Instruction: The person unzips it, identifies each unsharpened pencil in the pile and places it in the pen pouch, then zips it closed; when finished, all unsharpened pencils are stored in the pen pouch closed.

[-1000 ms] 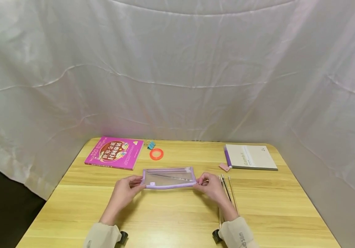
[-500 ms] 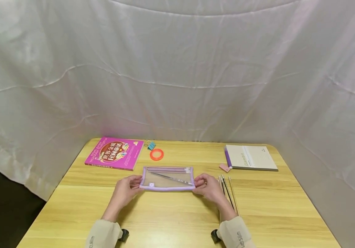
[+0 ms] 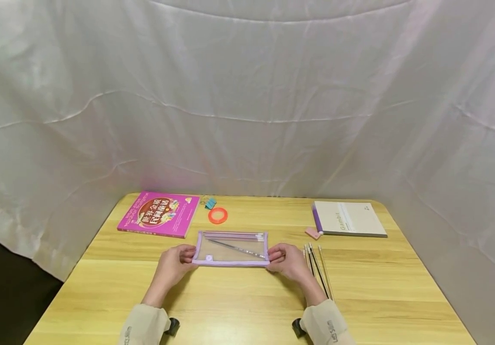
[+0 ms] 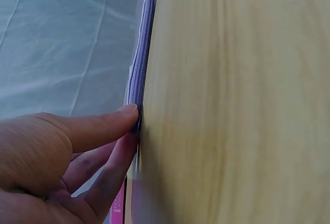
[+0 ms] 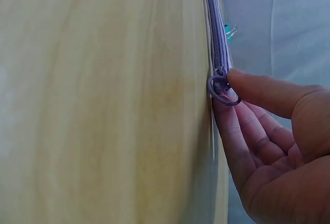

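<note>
A see-through pencil pouch with lilac edging lies between my two hands, its zipper along the side nearest me. Several pencils show through it, one of them slanting. My left hand pinches the near left corner between thumb and fingers. At the near right corner my right hand pinches the pouch. The right wrist view shows the ring-shaped zipper pull at that end, beside the thumb tip. Loose pencils lie just right of my right hand, partly hidden by the forearm.
On the left is a pink book. Close by are a blue binder clip and a roll of orange-red tape. A notebook and a pink eraser sit at the right. Grey cloth hangs behind the table.
The pouch has tipped flatter and come slightly left and toward me. My right hand has shifted a little left with it. Both hands keep their hold on the corners.
</note>
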{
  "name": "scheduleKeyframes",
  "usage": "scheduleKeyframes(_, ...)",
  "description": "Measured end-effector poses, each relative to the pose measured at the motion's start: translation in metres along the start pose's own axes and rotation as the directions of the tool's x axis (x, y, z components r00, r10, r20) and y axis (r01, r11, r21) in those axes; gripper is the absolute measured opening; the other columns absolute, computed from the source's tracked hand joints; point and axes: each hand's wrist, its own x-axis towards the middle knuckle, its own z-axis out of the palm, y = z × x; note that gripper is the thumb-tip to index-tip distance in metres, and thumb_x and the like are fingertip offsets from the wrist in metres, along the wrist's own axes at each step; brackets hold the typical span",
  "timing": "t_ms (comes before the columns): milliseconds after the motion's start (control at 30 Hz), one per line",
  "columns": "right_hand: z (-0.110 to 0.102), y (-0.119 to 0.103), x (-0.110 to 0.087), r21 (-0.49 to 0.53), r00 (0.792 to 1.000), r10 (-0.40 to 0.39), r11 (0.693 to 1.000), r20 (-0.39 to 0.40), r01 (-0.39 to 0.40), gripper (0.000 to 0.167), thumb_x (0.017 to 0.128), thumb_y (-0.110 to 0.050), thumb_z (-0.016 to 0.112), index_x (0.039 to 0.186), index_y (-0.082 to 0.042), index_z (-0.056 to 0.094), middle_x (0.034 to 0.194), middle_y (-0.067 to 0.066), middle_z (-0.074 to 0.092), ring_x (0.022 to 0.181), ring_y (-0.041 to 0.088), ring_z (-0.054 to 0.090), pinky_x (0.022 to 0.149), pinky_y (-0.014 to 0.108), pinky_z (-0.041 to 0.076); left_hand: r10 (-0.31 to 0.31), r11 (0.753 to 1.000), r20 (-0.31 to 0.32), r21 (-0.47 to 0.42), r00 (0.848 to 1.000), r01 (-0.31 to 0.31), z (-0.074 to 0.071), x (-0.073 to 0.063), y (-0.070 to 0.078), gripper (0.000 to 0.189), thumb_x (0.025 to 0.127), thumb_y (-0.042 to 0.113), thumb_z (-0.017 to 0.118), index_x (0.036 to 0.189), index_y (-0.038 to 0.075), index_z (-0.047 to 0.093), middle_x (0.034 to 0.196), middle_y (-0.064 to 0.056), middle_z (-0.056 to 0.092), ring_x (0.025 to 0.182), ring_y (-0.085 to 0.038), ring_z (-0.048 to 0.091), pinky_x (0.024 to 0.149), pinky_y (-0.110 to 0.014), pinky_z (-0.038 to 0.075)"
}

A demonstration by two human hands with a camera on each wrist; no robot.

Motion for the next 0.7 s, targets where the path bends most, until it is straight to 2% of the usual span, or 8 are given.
scheduleKeyframes(200, 0.002, -0.0003, -0.001, -0.019, 1.0, -0.001, 1.0, 0.003, 0.001, 0.035, 0.075, 0.002, 0.088, 0.106, 0.0, 0.072, 0.093, 0.006, 0.074, 0.078, 0.015, 0.069, 0.07, 0.028, 0.059, -0.011, 1.0, -0.005, 0.019, 1.0, 0.011, -0.0011, -0.0023, -0.0001, 0.04, 0.078, -0.006, 0.085, 0.116, -0.005, 0.072, 0.104, -0.017, 0.078, 0.081, -0.017, 0.071, 0.072, -0.026, 0.059)
scheduleKeyframes(567, 0.0035, -0.0039, 0.0001, -0.059, 1.0, -0.023, 0.998, -0.019, 0.022, 0.033, 0.074, 0.003, 0.088, 0.103, 0.0, 0.073, 0.089, 0.005, 0.074, 0.074, 0.012, 0.068, 0.067, 0.025, 0.057, 0.01, 1.0, -0.003, 0.021, 1.0, -0.01, -0.0001, -0.0012, -0.0006, 0.039, 0.079, -0.006, 0.084, 0.116, -0.006, 0.072, 0.103, -0.018, 0.078, 0.081, -0.018, 0.071, 0.071, -0.028, 0.06)
scheduleKeyframes(700, 0.0053, -0.008, 0.0003, -0.078, 0.999, -0.031, 0.996, -0.016, 0.03, 0.032, 0.075, 0.002, 0.087, 0.104, -0.001, 0.073, 0.089, 0.005, 0.075, 0.075, 0.012, 0.068, 0.068, 0.027, 0.058, -0.011, 0.999, 0.004, 0.037, 1.0, 0.011, -0.0022, -0.0012, -0.0014, 0.041, 0.08, -0.004, 0.084, 0.119, -0.004, 0.072, 0.106, -0.016, 0.078, 0.083, -0.016, 0.07, 0.073, -0.026, 0.059)
